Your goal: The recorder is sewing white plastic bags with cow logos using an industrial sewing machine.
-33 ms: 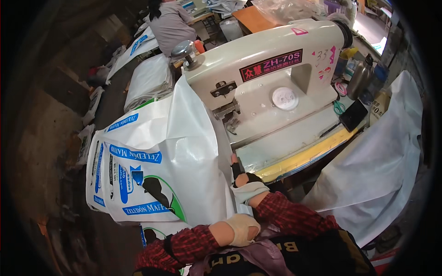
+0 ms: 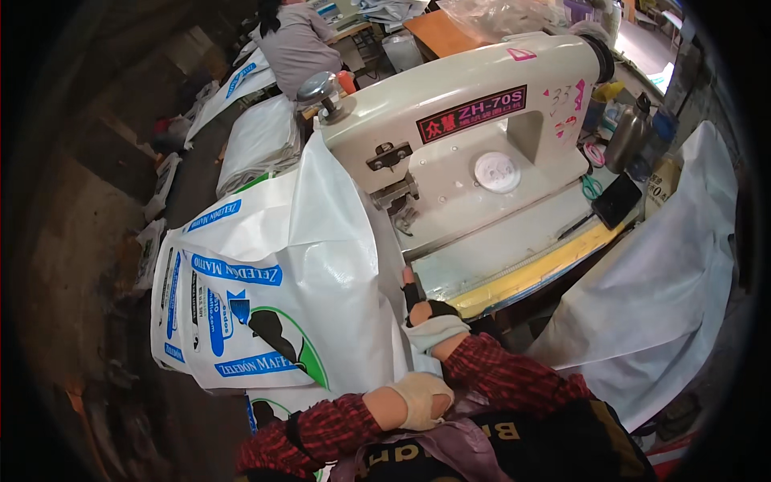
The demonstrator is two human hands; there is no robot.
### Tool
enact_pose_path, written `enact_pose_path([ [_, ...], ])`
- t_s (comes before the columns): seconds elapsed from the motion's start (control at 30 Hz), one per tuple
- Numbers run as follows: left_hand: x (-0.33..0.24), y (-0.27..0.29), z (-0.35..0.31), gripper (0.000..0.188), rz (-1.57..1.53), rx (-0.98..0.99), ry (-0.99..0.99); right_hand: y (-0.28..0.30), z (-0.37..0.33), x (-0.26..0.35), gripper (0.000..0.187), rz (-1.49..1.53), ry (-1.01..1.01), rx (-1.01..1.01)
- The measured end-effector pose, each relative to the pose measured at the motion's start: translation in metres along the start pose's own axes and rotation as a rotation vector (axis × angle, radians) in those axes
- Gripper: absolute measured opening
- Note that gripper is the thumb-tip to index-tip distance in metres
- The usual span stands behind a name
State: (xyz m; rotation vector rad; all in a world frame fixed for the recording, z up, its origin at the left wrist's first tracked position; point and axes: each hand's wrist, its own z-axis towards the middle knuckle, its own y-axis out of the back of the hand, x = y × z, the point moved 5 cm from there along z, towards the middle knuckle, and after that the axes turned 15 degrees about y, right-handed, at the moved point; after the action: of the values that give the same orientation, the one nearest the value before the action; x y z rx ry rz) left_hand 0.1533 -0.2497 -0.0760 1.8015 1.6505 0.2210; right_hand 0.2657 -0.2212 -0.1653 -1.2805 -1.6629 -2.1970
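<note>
A large white plastic sack (image 2: 329,265) with blue bands and a green-edged round print stands up on the left, its peaked upper corner beside the head of a cream industrial sewing machine (image 2: 450,104). My right hand (image 2: 421,310), in a black fingerless glove, is at the sack's right side. One finger extends up along the sack; the others are partly hidden, apparently closed on its edge. Lower down, my left hand (image 2: 422,402), wrapped in a beige glove, is against the sack's lower part. Its fingers are out of sight.
White sheeting (image 2: 642,297) drapes down on the right. A dark phone (image 2: 617,201), green-handled scissors (image 2: 591,187) and a metal bottle (image 2: 627,135) lie or stand by the machine. Stacked white sacks (image 2: 259,145) lie at the far left, near a seated person (image 2: 297,48).
The sack's peaked corner has shifted very slightly down and left. Both hands have stayed almost where they were.
</note>
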Motion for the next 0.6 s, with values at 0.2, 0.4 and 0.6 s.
enact_pose_path([
  [0.2,-0.01,-0.005,0.02,0.015,0.05,0.038,-0.05,0.029,0.022,0.008,0.069,-0.04,-0.097,0.022],
  [0.4,-0.013,0.001,0.018,0.014,0.07,0.122,-0.061,0.013,0.015,0.006,0.069,-0.015,-0.048,0.067],
  [0.6,0.023,0.102,-0.06,0.01,0.366,-0.237,0.103,-0.006,-0.028,0.008,0.069,0.017,-0.01,0.09],
])
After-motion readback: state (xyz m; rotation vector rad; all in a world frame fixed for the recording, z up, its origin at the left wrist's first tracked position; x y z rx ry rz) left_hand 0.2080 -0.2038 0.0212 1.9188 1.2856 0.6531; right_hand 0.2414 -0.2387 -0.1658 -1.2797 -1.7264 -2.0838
